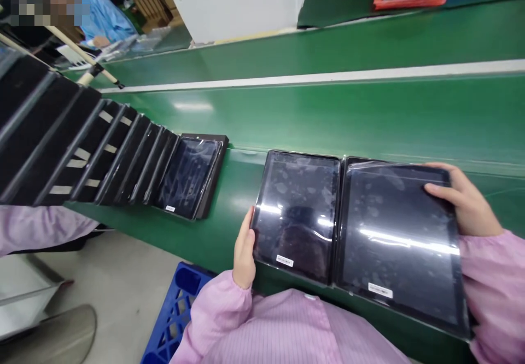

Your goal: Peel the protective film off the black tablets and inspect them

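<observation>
The right hand's fingers (441,191) were closed on the outer edge of the right panel (400,211); the left hand's fingers (245,238) were nearly straight against the left panel (295,205), their grip impossible to tell. Side by side near the worktop (205,243) edge, the panels risked scuffing if their frames rubbed, or dropping if the glossy film slipped. Counted: two panels at the hands, one more (188,172) farther left, two labels on the nearer pair, one blue pallet (180,287).
</observation>
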{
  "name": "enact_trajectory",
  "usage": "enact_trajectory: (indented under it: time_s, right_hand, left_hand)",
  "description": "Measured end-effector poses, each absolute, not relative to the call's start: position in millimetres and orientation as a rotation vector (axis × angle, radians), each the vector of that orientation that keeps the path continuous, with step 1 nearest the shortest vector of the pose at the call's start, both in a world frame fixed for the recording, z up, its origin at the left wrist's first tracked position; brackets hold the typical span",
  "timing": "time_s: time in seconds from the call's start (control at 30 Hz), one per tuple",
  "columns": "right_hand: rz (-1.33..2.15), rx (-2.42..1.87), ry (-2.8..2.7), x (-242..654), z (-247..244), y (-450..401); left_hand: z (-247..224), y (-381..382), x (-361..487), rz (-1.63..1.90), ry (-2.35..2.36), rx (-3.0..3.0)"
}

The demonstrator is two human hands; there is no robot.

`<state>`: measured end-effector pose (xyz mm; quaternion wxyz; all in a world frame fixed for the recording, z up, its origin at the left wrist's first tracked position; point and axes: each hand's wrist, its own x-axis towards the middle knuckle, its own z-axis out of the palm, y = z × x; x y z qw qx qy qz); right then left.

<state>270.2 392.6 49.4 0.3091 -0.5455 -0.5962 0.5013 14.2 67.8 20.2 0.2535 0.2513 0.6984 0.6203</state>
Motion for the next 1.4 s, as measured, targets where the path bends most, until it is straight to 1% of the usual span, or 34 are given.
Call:
enact_trajectory:
  time_s: [0.07,0.13,0.27,0.33,0.4,0.6,0.7,0.77,0.87,0.93,0.97,1.03,1.1,1.13,1.17,1.3,1.4]
  right_hand:
    - [1.284,-1.453,-1.610,270.9,47.4,394.0]
    - [1.269,-1.449,-1.617,271.3,46.1,394.7]
    - [1.313,-1.445,-1.555,270.0,45.1,394.7]
    - [1.321,-1.429,-1.534,268.6,45.2,393.5]
    - [1.322,-1.395,-1.534,267.5,45.4,391.4]
    - [1.343,-1.333,-1.565,269.6,43.1,385.7]
    - [1.359,-1.314,-1.578,270.5,41.1,384.3]
    - [1.353,-1.304,-1.594,269.5,39.3,383.6]
    - [1.318,-1.278,-1.637,267.3,37.1,382.1]
    - [1.287,-1.251,-1.653,267.7,39.4,379.7]
    - [1.227,-1.234,-1.666,268.8,43.0,377.9]
    - [0.915,-1.180,-1.794,271.9,55.8,372.2]
    - [0.488,-1.067,-2.004,273.5,74.2,363.2]
    - [0.332,-0.977,-2.127,272.5,83.8,357.0]
    - [0.268,-0.869,-2.257,269.8,92.3,349.7]
    - [0.465,-0.428,-2.682,245.3,107.8,312.9]
    - [0.529,-0.264,-2.810,227.8,104.6,289.6]
  left_hand:
    - [20.7,61.2,4.8,1.638,1.905,0.903]
    - [26.2,54.5,-7.4,1.497,1.927,1.291]
    - [47.9,43.3,-24.4,0.948,2.065,2.021]
    - [58.3,39.5,-26.6,0.755,2.146,2.199]
    - [66.6,37.6,-28.8,0.690,2.158,2.282]
    - [81.8,43.6,-46.9,0.826,1.890,2.316]
    - [77.2,44.0,-46.4,0.898,1.923,2.218]
    - [66.0,41.8,-40.1,1.104,2.000,1.989]
    - [41.5,37.9,-25.7,1.540,2.131,1.402]
    - [25.9,35.8,-15.3,1.759,2.172,1.040]
    - [19.5,34.9,-10.7,1.839,2.182,0.914]
    - [9.7,32.8,-3.6,1.943,2.194,0.791]
    - [3.3,29.7,-0.3,1.957,2.211,0.836]
    - [1.1,27.8,0.0,1.945,2.213,0.908]
    - [-0.8,25.8,-0.4,1.931,2.208,0.993]
    - [-4.1,19.5,-4.3,1.893,2.186,1.199]
    - [-2.8,19.7,-4.7,1.886,2.190,1.209]
